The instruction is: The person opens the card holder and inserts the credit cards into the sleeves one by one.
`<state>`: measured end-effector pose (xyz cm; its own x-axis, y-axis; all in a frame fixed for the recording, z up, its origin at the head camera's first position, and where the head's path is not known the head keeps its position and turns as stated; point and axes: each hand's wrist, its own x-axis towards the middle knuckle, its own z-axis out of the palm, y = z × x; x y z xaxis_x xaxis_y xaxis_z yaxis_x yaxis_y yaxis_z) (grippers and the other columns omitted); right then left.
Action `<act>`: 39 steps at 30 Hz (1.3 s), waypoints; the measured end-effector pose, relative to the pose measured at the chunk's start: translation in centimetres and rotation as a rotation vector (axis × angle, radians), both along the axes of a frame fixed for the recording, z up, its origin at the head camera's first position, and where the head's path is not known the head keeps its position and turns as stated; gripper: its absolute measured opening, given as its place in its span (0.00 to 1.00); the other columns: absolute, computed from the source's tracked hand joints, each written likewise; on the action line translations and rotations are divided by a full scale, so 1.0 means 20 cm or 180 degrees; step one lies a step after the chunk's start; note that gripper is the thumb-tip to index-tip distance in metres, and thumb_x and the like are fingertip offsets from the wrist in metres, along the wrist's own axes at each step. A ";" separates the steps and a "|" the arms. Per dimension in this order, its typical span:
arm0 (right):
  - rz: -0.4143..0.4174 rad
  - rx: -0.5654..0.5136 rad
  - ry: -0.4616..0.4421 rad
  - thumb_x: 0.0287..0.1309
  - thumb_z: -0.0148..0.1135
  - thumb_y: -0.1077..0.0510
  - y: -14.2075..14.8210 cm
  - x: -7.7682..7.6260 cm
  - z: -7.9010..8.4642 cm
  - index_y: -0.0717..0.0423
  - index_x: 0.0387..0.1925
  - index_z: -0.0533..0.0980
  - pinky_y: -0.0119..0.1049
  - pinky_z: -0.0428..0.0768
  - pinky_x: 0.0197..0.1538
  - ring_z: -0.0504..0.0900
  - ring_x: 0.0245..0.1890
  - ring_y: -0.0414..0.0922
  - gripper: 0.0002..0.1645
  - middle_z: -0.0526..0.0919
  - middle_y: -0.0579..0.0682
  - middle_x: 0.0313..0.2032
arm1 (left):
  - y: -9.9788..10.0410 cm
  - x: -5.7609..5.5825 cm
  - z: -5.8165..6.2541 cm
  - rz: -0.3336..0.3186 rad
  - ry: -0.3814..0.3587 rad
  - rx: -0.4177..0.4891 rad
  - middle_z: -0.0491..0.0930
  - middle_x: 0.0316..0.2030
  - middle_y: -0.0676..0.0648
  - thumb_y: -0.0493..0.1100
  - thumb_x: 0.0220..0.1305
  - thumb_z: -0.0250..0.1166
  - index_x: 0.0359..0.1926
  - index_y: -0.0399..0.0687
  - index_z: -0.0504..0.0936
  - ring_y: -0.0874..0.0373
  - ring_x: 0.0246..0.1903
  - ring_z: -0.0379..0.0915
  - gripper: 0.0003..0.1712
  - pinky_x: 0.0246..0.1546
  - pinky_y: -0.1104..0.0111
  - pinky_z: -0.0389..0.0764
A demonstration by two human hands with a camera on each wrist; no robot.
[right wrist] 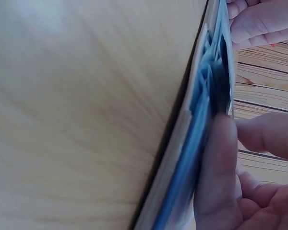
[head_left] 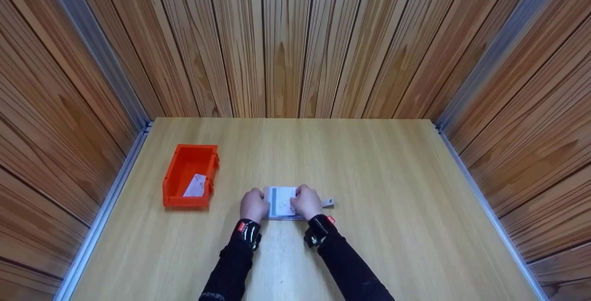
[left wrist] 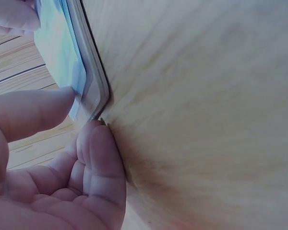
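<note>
A flat, pale card holder (head_left: 280, 204) with a grey-blue band lies on the table between both hands. A short light strap (head_left: 328, 202) with a dark dot sticks out at its right. My left hand (head_left: 255, 205) grips the left side; in the left wrist view its thumb (left wrist: 43, 110) lies on top at a corner, fingers curled at the edge. My right hand (head_left: 308, 201) pinches the upper layer at the right edge. The right wrist view shows a finger (right wrist: 218, 158) between that layer and the bluish layers (right wrist: 197, 124) below, the thumb outside.
An orange bin (head_left: 190, 146) stands to the left, with a whitish patterned card (head_left: 195, 185) inside. Wood-plank walls (head_left: 286, 42) enclose the back and sides of the light wooden table (head_left: 392, 176). Metal rails (head_left: 489, 227) run along the side edges.
</note>
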<state>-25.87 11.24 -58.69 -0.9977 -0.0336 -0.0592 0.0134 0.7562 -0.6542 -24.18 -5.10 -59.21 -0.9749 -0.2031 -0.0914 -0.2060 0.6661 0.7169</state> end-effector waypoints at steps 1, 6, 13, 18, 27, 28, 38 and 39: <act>-0.0003 -0.0008 -0.0026 0.52 0.67 0.62 0.00 0.00 0.00 0.61 0.32 0.75 0.41 0.76 0.34 0.76 0.27 0.45 0.09 0.77 0.48 0.24 | 0.00 0.00 0.00 -0.0001 0.0000 0.0001 0.82 0.36 0.37 0.30 0.52 0.65 0.38 0.31 0.80 0.41 0.41 0.78 0.10 0.45 0.53 0.77; -0.0014 0.0011 -0.0041 0.53 0.68 0.62 -0.01 0.00 0.00 0.63 0.34 0.76 0.42 0.78 0.37 0.78 0.29 0.47 0.10 0.79 0.50 0.27 | 0.00 0.00 0.00 -0.0013 -0.0042 0.0029 0.82 0.37 0.36 0.30 0.53 0.65 0.39 0.30 0.80 0.41 0.41 0.78 0.11 0.45 0.53 0.77; 0.0043 0.0079 0.0037 0.54 0.68 0.61 -0.02 0.00 -0.01 0.66 0.37 0.78 0.46 0.79 0.43 0.81 0.34 0.52 0.12 0.82 0.54 0.31 | 0.00 0.00 0.00 0.0009 -0.0036 0.0070 0.82 0.37 0.36 0.30 0.53 0.65 0.39 0.31 0.80 0.40 0.41 0.78 0.10 0.46 0.53 0.77; 0.0143 0.0146 0.0108 0.54 0.68 0.62 -0.03 0.00 -0.02 0.68 0.40 0.78 0.45 0.79 0.43 0.81 0.33 0.51 0.14 0.81 0.52 0.29 | 0.00 0.00 0.00 0.0000 -0.0092 0.0070 0.82 0.39 0.36 0.30 0.53 0.65 0.41 0.30 0.80 0.41 0.43 0.77 0.12 0.46 0.53 0.76; 0.0267 0.0203 0.0234 0.52 0.68 0.63 -0.03 0.01 -0.01 0.66 0.38 0.78 0.43 0.77 0.38 0.78 0.29 0.47 0.12 0.77 0.47 0.26 | -0.01 0.01 0.02 0.0005 0.0028 0.0056 0.82 0.37 0.35 0.30 0.51 0.63 0.38 0.29 0.80 0.40 0.41 0.78 0.11 0.45 0.52 0.76; 0.0284 0.0217 0.0250 0.52 0.68 0.64 -0.03 0.01 -0.01 0.66 0.37 0.78 0.43 0.77 0.38 0.77 0.29 0.47 0.11 0.76 0.47 0.25 | -0.01 0.01 0.02 0.0002 0.0054 0.0055 0.82 0.36 0.35 0.30 0.51 0.63 0.38 0.30 0.80 0.40 0.40 0.78 0.11 0.45 0.52 0.77; 0.0397 0.0322 0.0351 0.51 0.68 0.65 -0.03 0.01 -0.02 0.65 0.38 0.79 0.42 0.76 0.35 0.76 0.28 0.46 0.11 0.75 0.47 0.24 | -0.01 0.01 0.00 -0.0023 0.0069 0.0056 0.82 0.36 0.35 0.32 0.49 0.68 0.38 0.30 0.81 0.39 0.40 0.79 0.13 0.45 0.52 0.77; 0.0406 0.0318 0.0341 0.51 0.67 0.65 -0.04 0.01 -0.02 0.65 0.39 0.79 0.42 0.76 0.35 0.76 0.28 0.46 0.12 0.75 0.47 0.25 | -0.01 0.00 0.00 -0.0026 0.0069 0.0053 0.82 0.36 0.35 0.32 0.49 0.68 0.38 0.30 0.81 0.39 0.40 0.79 0.13 0.45 0.52 0.77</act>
<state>-25.60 10.54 -59.06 -0.9865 -0.1595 0.0377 -0.1524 0.8086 -0.5683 -24.12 -5.31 -59.28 -0.9783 -0.1938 -0.0736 -0.1849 0.6557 0.7320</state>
